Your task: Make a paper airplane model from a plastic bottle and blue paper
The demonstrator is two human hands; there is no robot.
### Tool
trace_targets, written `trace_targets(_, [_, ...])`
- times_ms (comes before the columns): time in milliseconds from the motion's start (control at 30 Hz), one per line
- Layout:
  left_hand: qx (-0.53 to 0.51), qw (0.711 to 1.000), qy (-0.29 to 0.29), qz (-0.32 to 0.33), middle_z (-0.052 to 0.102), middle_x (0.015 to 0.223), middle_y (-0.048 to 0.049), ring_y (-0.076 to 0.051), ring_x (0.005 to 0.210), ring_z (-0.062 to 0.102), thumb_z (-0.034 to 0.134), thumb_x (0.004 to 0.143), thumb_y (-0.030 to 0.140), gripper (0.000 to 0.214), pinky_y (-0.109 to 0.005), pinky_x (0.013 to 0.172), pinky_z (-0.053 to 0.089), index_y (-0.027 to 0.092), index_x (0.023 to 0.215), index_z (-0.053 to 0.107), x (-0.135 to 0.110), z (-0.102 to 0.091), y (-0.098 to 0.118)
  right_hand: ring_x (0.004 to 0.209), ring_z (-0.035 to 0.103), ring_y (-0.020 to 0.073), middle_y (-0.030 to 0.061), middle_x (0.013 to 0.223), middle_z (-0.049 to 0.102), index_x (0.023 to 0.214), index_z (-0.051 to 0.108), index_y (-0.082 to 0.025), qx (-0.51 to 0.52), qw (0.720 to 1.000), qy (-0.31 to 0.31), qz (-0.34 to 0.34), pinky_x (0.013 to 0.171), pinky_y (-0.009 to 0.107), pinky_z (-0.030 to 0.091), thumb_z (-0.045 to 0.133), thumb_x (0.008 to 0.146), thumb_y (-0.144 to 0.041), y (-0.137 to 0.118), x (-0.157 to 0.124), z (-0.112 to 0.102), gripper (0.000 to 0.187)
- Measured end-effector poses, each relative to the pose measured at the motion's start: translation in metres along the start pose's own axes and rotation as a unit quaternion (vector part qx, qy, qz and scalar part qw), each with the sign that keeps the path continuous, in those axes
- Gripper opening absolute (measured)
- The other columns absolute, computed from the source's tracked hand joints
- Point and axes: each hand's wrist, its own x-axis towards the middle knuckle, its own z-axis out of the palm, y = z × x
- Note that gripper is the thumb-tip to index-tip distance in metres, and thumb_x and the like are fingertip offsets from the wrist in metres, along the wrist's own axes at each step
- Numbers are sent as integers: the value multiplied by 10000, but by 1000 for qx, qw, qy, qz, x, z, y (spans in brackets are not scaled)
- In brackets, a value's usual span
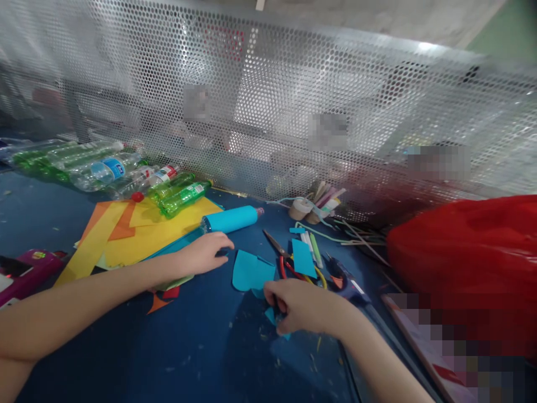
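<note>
My left hand [204,252] reaches across the blue table [188,347], fingers curled down on the tabletop just below a bottle wrapped in cyan paper [230,219]. What its fingers hold, if anything, is hidden. My right hand [293,305] is closed on a small cyan paper scrap [272,318] close to a larger cyan cut-out [250,271]. Another cyan piece [302,257] lies over red-handled scissors [282,254].
Yellow and orange paper sheets [138,232] lie at left. Behind them is a row of plastic bottles [109,170], against a perforated metal screen [268,112]. A glue gun [346,280], tape rolls [300,208], sticks and a red bag [465,263] crowd the right. A magenta object [25,271] sits at the left edge.
</note>
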Motion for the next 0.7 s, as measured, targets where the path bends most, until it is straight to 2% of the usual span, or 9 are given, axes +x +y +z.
trace_targets(100, [44, 999, -21, 24, 614, 973, -74, -243, 926, 548, 552, 770, 222, 189, -340, 805, 403, 197, 922, 663, -3, 1, 1, 589, 505, 132, -32, 639, 549, 685, 607, -198, 17, 999, -3, -39, 462, 210, 257, 733, 560, -156, 4, 1, 0, 183])
trace_targets(233, [64, 997, -35, 33, 580, 781, -53, -195, 754, 535, 457, 805, 171, 186, -293, 669, 380, 184, 726, 625, -6, 2, 6, 595, 515, 134, -18, 647, 579, 684, 634, -194, 49, 996, 32, -63, 498, 215, 313, 664, 640, -151, 12, 1, -4, 69])
trace_targets(300, [62, 997, -31, 37, 554, 735, -40, -183, 715, 519, 440, 811, 168, 198, -284, 639, 367, 182, 685, 592, -5, 2, 8, 591, 522, 135, -18, 635, 582, 720, 631, -195, 105, 990, 52, -82, 516, 220, 352, 632, 695, -190, 15, 1, -9, 25])
trace_targets(367, [36, 999, -5, 19, 549, 728, -29, -172, 691, 509, 431, 822, 177, 186, -279, 621, 364, 184, 711, 579, -3, 1, 11, 654, 556, 149, -5, 689, 608, 766, 623, -199, 189, 971, 89, -113, 584, 240, 414, 607, 750, -250, 15, 5, -13, 55])
trace_targets(433, [-38, 999, 24, -3, 566, 744, -22, -157, 670, 512, 433, 839, 204, 161, -270, 610, 377, 189, 779, 582, 2, 0, 18, 826, 579, 175, 28, 883, 635, 801, 613, -208, 297, 931, 149, -150, 733, 279, 451, 609, 775, -315, 13, 13, -12, 110])
trace_targets(500, [-136, 989, 50, -6, 588, 782, -21, -151, 696, 532, 466, 846, 251, 143, -264, 634, 404, 192, 839, 596, 9, -2, 27, 967, 553, 180, 37, 1044, 602, 801, 597, -216, 420, 868, 201, -173, 863, 303, 423, 633, 768, -364, 9, 24, -6, 156])
trace_targets(600, [-197, 975, 100, -7, 586, 837, -34, -165, 772, 540, 552, 808, 306, 147, -280, 699, 422, 192, 828, 642, 20, -1, 39, 838, 568, 138, -10, 863, 583, 810, 576, -227, 570, 781, 205, -151, 843, 294, 437, 694, 721, -398, 5, 40, 6, 225])
trace_targets(700, [-287, 954, 77, -40, 589, 756, -22, -154, 698, 545, 571, 792, 309, 149, -287, 678, 432, 177, 798, 640, 28, 6, 43, 731, 554, 110, -39, 750, 533, 791, 560, -223, 653, 721, 187, -134, 792, 279, 459, 726, 696, -396, 5, 47, 12, 257])
